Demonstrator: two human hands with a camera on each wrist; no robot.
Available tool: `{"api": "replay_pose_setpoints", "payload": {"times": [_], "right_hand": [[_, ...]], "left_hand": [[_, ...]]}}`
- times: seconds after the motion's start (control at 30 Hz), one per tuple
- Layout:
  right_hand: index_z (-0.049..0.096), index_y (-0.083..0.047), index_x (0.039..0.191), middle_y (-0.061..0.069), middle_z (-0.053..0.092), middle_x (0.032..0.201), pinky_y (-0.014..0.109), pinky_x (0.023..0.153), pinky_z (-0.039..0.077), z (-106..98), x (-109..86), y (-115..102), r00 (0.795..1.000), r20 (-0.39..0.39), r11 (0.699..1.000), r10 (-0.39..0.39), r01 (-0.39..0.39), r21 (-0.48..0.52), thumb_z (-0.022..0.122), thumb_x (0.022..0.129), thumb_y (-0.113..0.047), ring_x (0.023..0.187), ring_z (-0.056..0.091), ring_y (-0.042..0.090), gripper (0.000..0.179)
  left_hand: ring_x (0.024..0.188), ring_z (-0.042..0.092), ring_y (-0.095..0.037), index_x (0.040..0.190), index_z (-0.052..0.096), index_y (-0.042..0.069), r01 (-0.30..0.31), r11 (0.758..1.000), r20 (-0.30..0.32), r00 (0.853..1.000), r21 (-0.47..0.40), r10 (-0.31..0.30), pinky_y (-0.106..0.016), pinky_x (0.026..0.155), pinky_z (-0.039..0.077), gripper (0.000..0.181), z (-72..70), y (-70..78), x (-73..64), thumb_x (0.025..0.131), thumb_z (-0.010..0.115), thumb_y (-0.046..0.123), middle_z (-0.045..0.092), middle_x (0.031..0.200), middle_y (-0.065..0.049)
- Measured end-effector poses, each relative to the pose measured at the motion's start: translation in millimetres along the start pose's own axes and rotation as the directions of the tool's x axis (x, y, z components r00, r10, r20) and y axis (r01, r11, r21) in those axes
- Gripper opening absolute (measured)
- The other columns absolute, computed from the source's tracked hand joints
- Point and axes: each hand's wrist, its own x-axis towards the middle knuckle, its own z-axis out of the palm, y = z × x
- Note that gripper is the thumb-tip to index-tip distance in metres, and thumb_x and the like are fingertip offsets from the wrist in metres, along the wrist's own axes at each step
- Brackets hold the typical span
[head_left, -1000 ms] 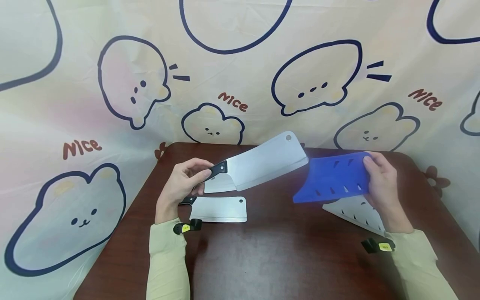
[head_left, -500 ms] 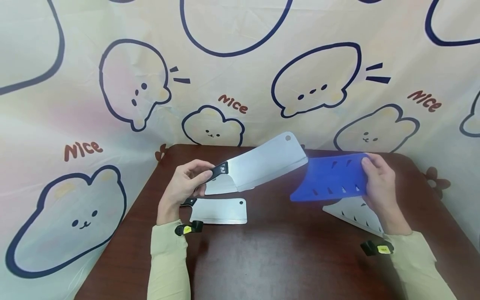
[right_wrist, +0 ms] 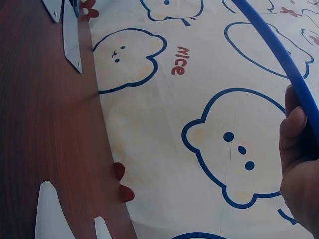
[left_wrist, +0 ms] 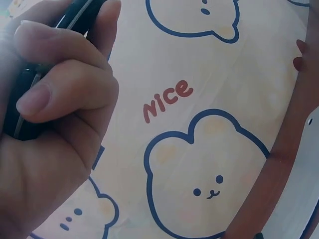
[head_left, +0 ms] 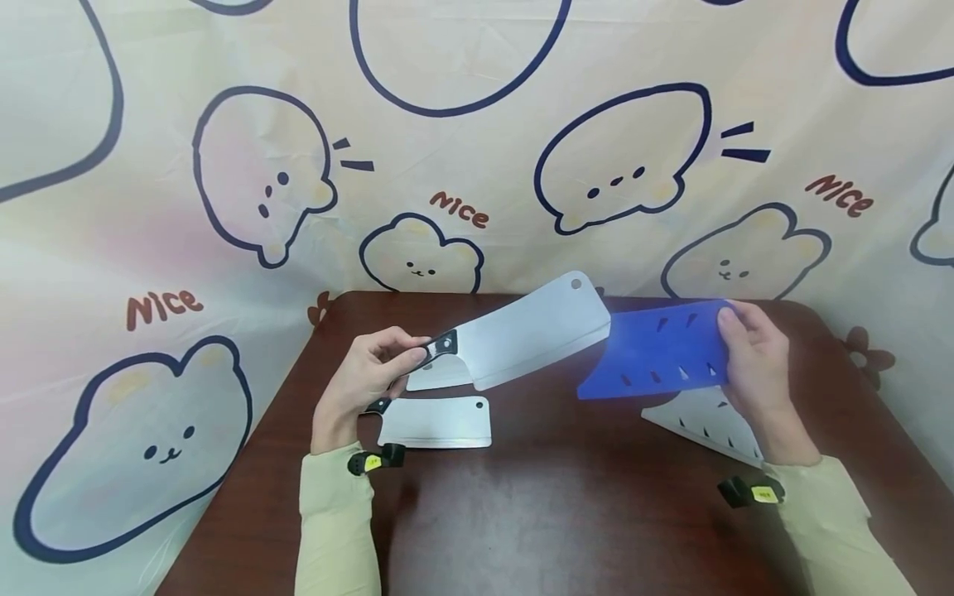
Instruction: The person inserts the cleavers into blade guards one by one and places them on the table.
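Observation:
My left hand [head_left: 368, 372] grips a cleaver by its black handle [left_wrist: 22, 107]. The broad silver blade [head_left: 532, 331] slants up to the right above the table. In my right hand [head_left: 760, 372] is a blue blade guard [head_left: 663, 352] with several triangular slots, pinched at its right end with the thumb on the near face. The cleaver's front end meets the guard's left edge in the head view; whether it has entered cannot be told. Only the guard's blue edge shows in the right wrist view, beside the curled fingers [right_wrist: 294, 124].
A smaller cleaver [head_left: 436, 422] lies on the brown table [head_left: 537, 513]. Another blade [head_left: 432, 379] lies behind it, partly hidden by the held cleaver. A white slotted guard [head_left: 704, 424] lies under my right hand. A patterned curtain [head_left: 514, 248] borders the table.
The cleaver has dropped slightly, and its front end stays at the guard's left edge. The guard has shifted a little left. Both hands keep their hold; the head view has shifted slightly.

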Motion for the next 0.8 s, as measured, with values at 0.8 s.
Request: {"api": "replay_pose_setpoints", "payload": {"times": [0.8], "right_hand": [[0.065,-0.009,0.118,-0.005,0.068,0.099,0.024,0.061,0.058,-4,1.6,-7,0.998,-0.015,0.994,0.059,-0.06,-0.096,0.06,0.097,-0.024,0.077,0.071,0.006,0.026]], "left_hand": [[0.04,0.044,-0.02,0.122,0.07,0.017,0.095,0.986,0.243,0.962,0.139,-0.127,-0.029,0.037,0.038,0.028,7.0,27.9,-7.9,0.094,0.066,0.017,0.065,0.073,-0.012]]}}
